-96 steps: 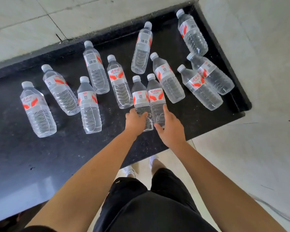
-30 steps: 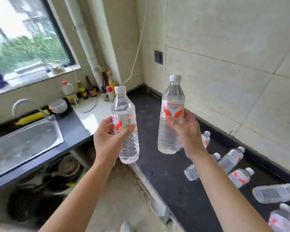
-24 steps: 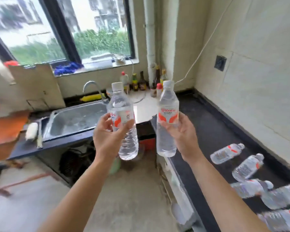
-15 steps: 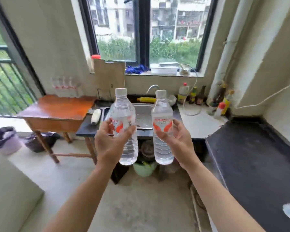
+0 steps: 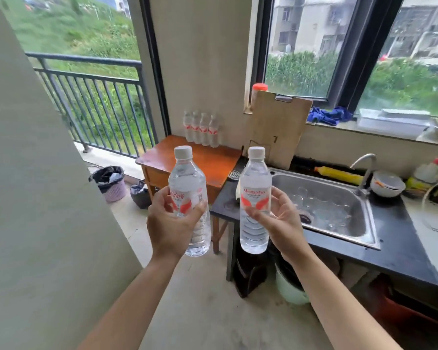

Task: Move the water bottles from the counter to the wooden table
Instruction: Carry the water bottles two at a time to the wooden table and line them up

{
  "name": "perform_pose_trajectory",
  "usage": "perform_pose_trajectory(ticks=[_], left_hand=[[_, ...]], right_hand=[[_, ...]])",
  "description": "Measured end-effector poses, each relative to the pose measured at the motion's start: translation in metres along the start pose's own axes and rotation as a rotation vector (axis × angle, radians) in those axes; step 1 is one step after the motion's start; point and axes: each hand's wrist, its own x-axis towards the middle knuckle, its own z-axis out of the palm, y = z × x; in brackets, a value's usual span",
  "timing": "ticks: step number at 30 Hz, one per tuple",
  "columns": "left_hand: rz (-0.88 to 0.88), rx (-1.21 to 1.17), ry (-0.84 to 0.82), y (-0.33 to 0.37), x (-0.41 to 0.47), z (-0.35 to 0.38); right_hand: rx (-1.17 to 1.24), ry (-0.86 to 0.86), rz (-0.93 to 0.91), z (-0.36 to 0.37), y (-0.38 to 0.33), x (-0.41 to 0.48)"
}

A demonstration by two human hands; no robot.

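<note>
Daylight comes through a dark-framed window (image 5: 364,46) above a steel sink (image 5: 321,200) set in a black counter (image 5: 400,251). A board (image 5: 276,127) leans on the pale wall (image 5: 200,59). To the left, a metal railing (image 5: 91,97) fronts a green slope. The concrete floor (image 5: 213,311) holds a lined bin (image 5: 110,181). 1 green bucket (image 5: 288,289) sits under the counter.

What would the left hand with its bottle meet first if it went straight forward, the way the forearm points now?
Probably the wooden table: the left hand and its bottle point toward its near edge, with open floor between. Depth is uncertain.
</note>
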Motion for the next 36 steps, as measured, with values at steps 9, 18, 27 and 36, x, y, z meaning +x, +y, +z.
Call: perform_pose_trajectory(ticks=[9, 18, 27, 36], left_hand=[[-0.049, 0.167, 0.054, -0.09, 0.182, 0.056], [-0.046, 0.205, 0.064, -0.128, 0.355, 0.089], [-0.115, 0.223, -0.112, -0.229, 0.497, 0.153], [-0.121, 0.299, -0.457, -0.357, 0.668, 0.221]], right_hand=[[0.065, -0.034, 0.033, 0.062, 0.076, 0.205], [0.005, 0.0, 0.087, 0.113, 0.117, 0.384], [-0.117, 0.07, 0.18, 0.17, 0.191, 0.511], [-0.376, 0.428, 0.304, 0.224, 0.253, 0.636]])
